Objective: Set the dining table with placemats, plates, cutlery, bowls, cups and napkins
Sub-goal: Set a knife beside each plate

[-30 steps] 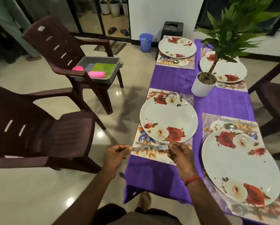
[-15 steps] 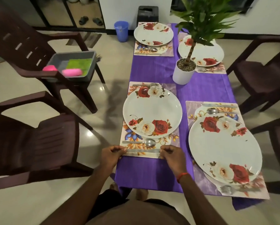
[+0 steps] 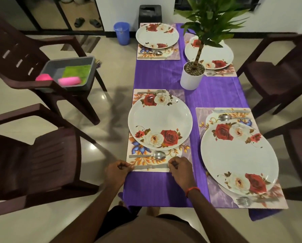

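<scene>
Knife (image 3: 151, 166) on placemat (image 3: 185, 151), before spoon (image 3: 157, 155)

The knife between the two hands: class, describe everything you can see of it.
The knife is a plain, grey, metal-looking table knife, lying flat and crosswise along the near edge of the floral placemat, just nearer than the spoon and parallel to it. The left hand pinches its left end, the right hand its right end. Whether it rests fully on the mat cannot be told.
</scene>
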